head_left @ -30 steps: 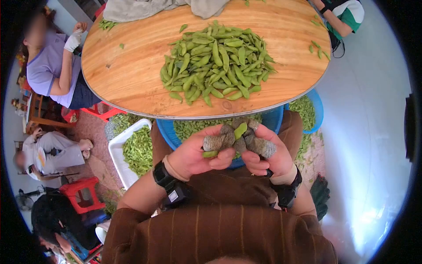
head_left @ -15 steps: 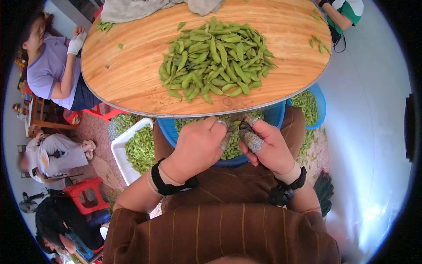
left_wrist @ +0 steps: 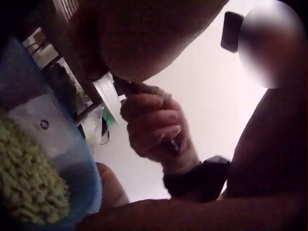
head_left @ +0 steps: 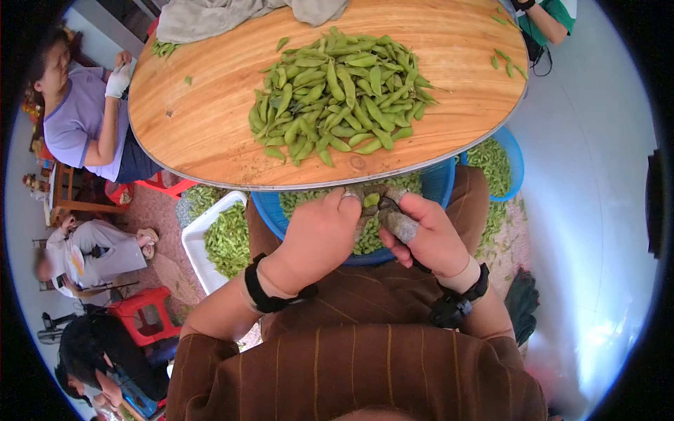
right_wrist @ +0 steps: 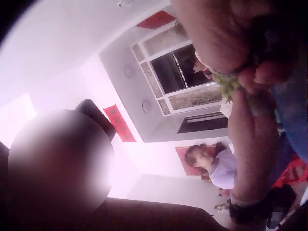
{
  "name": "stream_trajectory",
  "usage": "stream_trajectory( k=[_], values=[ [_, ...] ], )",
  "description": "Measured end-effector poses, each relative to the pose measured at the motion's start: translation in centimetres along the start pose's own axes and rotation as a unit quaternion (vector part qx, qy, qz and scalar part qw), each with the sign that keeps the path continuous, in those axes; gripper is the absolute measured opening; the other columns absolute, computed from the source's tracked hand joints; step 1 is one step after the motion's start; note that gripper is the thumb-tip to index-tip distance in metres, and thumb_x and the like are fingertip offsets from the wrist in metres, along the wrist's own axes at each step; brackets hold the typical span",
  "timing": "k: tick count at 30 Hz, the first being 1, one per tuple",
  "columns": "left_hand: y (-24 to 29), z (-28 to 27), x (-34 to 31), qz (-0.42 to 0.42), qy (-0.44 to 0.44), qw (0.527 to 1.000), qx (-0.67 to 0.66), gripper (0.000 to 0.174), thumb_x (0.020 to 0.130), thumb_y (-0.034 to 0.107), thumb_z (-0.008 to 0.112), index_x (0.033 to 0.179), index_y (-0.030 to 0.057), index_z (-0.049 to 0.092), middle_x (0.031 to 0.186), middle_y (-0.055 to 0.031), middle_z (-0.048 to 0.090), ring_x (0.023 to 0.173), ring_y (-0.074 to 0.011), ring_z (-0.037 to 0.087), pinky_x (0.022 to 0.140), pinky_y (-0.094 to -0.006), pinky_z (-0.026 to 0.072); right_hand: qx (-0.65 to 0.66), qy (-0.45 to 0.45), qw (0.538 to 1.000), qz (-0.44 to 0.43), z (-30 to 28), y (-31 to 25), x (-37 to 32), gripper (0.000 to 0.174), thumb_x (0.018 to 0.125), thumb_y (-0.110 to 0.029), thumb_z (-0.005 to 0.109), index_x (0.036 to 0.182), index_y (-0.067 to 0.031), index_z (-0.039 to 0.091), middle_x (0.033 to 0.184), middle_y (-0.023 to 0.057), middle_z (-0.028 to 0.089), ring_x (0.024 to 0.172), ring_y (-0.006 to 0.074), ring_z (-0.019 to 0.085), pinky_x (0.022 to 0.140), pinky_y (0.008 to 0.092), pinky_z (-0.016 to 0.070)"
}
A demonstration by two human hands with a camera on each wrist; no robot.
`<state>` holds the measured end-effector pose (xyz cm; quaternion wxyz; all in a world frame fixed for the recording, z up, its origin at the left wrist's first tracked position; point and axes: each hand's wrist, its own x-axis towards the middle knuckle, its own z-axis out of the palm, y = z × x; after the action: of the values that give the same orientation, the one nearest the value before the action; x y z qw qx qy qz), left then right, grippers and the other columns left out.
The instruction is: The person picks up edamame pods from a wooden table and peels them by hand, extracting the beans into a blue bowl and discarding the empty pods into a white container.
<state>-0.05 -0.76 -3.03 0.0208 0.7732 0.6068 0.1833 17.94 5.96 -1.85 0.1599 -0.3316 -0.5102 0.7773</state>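
Over a blue basin (head_left: 446,184) of shelled green beans (left_wrist: 31,180), my left hand (head_left: 316,235) and right hand (head_left: 437,238) meet at a green soybean pod (head_left: 371,200). Both hands pinch it between thumb and fingers. Grey wrapping (head_left: 401,226) covers the right thumb, and more grey wrapping shows around the other fingertips at the pod. The back of the left hand faces up and hides most of its fingers. In the left wrist view, the right hand's other fingers are curled inward. A heap of soybean pods (head_left: 344,95) lies on the wooden table (head_left: 203,119) just beyond.
A white tray (head_left: 196,245) of green pods stands on the floor at left, and another blue basin (head_left: 518,168) at right. Grey cloth (head_left: 210,21) lies on the table's far side. A person in a lilac shirt (head_left: 81,119) sits left, near red stools (head_left: 144,316).
My left hand has rolled over, from fingers and a wrapped thumb showing to its back facing up. Both hands stay together over the basin, the pod now held lower between the fingertips.
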Motion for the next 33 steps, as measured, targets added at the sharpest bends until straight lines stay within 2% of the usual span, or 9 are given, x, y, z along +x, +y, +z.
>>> stream_trajectory(
  k=[1,2,3,4,6,11,18,25,33],
  values=[
    [-0.2,-0.5,0.0,0.0,-0.002,1.0,0.0,0.011,0.078,0.009,0.056,0.085,0.0021,0.051,0.082,-0.0143,0.06,0.061,-0.0223,0.058,0.051,-0.0318,0.0455,0.002,0.0,1.0,0.001,0.0,-0.2,-0.1,0.013,0.093,-0.014,0.047,0.102,-0.0053,0.053,0.066,-0.0005,0.053,0.047,0.0054,0.045,0.039,0.019,0.0374],
    [-0.5,-1.3,0.1,-0.129,-0.106,0.945,-0.282,0.011,0.085,0.013,0.051,0.085,0.0015,0.052,0.076,-0.0112,0.059,0.057,-0.0179,0.054,0.05,-0.0285,0.0425,0.037,-0.017,0.999,0.025,0.0,-0.5,-0.2,0.017,0.093,-0.015,0.047,0.106,-0.0056,0.053,0.066,-0.0006,0.053,0.047,0.0052,0.044,0.039,0.0187,0.0364],
    [-0.6,-2.1,0.2,-0.245,-0.198,0.785,-0.533,0.018,0.092,0.016,0.047,0.085,0.001,0.053,0.071,-0.0082,0.059,0.053,-0.0136,0.051,0.049,-0.0252,0.0395,0.071,-0.035,0.996,0.051,-0.2,-0.7,-0.4,0.021,0.094,-0.016,0.048,0.111,-0.0059,0.053,0.067,-0.0006,0.052,0.046,0.0051,0.043,0.039,0.0185,0.0354],
    [-0.5,-2.7,0.2,-0.247,-0.198,0.785,-0.533,0.018,0.092,0.016,0.047,0.085,0.001,0.053,0.071,-0.0082,0.059,0.053,-0.0136,0.051,0.049,-0.0252,0.0395,0.072,-0.036,0.995,0.052,-0.3,-0.6,-0.5,0.021,0.094,-0.016,0.048,0.111,-0.0059,0.053,0.067,-0.0006,0.052,0.046,0.0051,0.043,0.039,0.0185,0.0354],
    [-0.3,-3.5,0.3,-0.36,-0.191,0.472,-0.782,0.03,0.098,0.021,0.038,0.084,0.0007,0.056,0.064,-0.0034,0.055,0.049,-0.0084,0.042,0.048,-0.0205,0.0338,0.155,-0.104,0.98,0.071,-0.8,-0.2,-0.7,0.026,0.095,-0.017,0.047,0.118,-0.0071,0.052,0.067,-0.0005,0.052,0.045,0.004,0.041,0.04,0.0174,0.0332],
    [-1.3,-1.0,-0.7,-0.264,-0.207,0.668,-0.665,0.017,0.086,0.003,0.043,0.095,0.0004,0.057,0.076,-0.0046,0.061,0.056,-0.0098,0.048,0.05,-0.0219,0.0386,-0.074,-0.008,0.996,-0.051,-1.2,1.6,0.7,0.03,0.086,-0.017,0.059,0.113,-0.004,0.053,0.068,0.0011,0.053,0.051,0.0131,0.05,0.046,0.0285,0.0418],
    [-1.5,-0.5,-0.9,-0.154,-0.191,0.841,-0.482,0.019,0.085,0.001,0.04,0.091,0.0019,0.058,0.074,-0.0035,0.057,0.064,-0.0115,0.05,0.058,-0.0248,0.0415,-0.431,0.076,0.856,-0.274,0.2,2.1,2.1,0.029,0.068,-0.015,0.072,0.082,-0.0025,0.05,0.072,0.0163,0.056,0.07,0.0382,0.057,0.06,0.0412,0.0466],
    [-1.9,0.3,-1.6,-0.135,-0.218,0.82,-0.512,0.018,0.086,0.003,0.042,0.092,0.0025,0.06,0.071,-0.0027,0.055,0.062,-0.0112,0.049,0.058,-0.0242,0.0399,-0.472,0.093,0.826,-0.294,-0.2,3.8,3.1,0.023,0.066,-0.01,0.067,0.081,-0.0026,0.05,0.072,0.0171,0.055,0.069,0.0388,0.057,0.06,0.0442,0.0462],
    [-2.2,0.7,-2.1,-0.267,-0.246,0.682,-0.636,0.02,0.089,0.003,0.041,0.09,0.0008,0.062,0.074,0.0003,0.055,0.063,-0.0071,0.044,0.055,-0.0207,0.0352,-0.528,0.118,0.803,-0.25,-0.4,4.2,3.6,0.017,0.065,-0.009,0.064,0.079,-0.003,0.055,0.077,0.0158,0.057,0.073,0.0367,0.058,0.062,0.0434,0.0484]
  ],
)
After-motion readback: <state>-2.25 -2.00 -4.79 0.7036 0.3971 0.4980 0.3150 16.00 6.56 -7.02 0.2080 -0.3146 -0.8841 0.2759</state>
